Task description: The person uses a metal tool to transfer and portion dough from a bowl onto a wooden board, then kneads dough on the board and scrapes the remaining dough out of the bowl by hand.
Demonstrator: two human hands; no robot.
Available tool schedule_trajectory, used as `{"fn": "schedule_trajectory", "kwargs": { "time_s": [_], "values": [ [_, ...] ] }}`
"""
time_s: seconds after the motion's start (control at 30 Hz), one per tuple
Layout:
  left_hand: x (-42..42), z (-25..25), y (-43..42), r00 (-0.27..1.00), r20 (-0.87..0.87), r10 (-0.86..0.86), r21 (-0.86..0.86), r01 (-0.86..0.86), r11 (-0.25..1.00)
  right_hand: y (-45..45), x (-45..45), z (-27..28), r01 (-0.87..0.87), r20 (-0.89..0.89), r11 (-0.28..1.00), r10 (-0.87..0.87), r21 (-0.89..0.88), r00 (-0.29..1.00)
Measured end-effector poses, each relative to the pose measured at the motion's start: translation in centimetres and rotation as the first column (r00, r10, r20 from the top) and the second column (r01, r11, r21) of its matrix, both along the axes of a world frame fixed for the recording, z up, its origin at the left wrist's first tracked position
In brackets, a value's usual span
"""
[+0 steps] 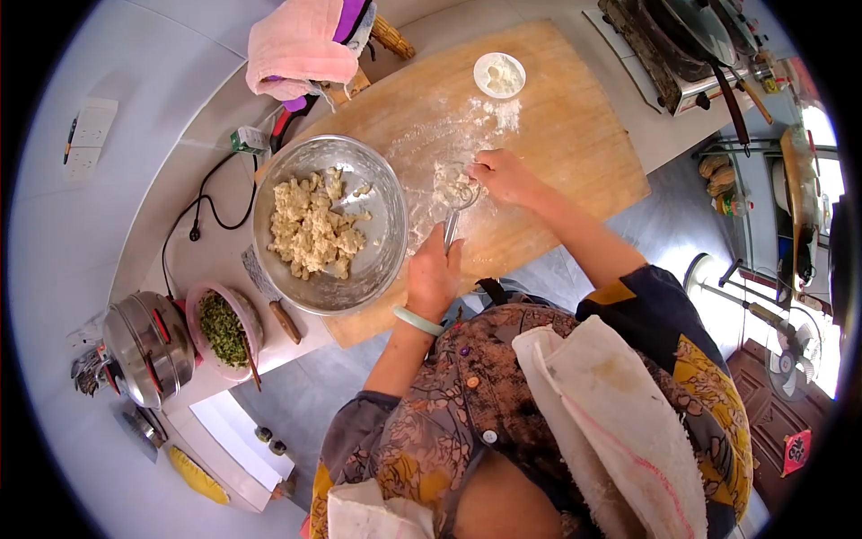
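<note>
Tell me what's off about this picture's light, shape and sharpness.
Head view: black corners and a fisheye bend towards the edges; washed-out white glare around the fan at far right; bright glints in the bowl; soft light on the board; whisk too small to judge finely.

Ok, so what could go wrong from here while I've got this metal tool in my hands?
The knife lies near the edge of the counter, handle outward, so an elbow might knock it down. The chopsticks jut from the pink bowl and could catch a sleeve. Loose flour on the board may spread.
</note>
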State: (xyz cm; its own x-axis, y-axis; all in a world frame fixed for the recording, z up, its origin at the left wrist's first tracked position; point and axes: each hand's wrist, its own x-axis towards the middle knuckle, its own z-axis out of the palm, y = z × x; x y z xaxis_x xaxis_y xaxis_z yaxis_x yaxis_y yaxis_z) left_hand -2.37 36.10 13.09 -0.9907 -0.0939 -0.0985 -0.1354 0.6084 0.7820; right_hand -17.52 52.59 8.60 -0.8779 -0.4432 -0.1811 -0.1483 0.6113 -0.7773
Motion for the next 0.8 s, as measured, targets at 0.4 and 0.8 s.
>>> {"fn": "schedule_trajectory", "kwargs": {
  "time_s": [0.4,0.8],
  "values": [
    [-0.5,1.5,-2.4,0.987,0.015,-0.157,0.148,0.153,0.977,-0.6,-5.2,5.7,-0.650,-0.170,0.751,0.660,0.115,0.732],
    [-1.7,1.2,-3.5,0.960,0.039,-0.277,0.255,0.259,0.932,-2.1,-6.6,8.6,-0.827,-0.025,0.562,0.826,-0.021,0.563]
  ]
}}
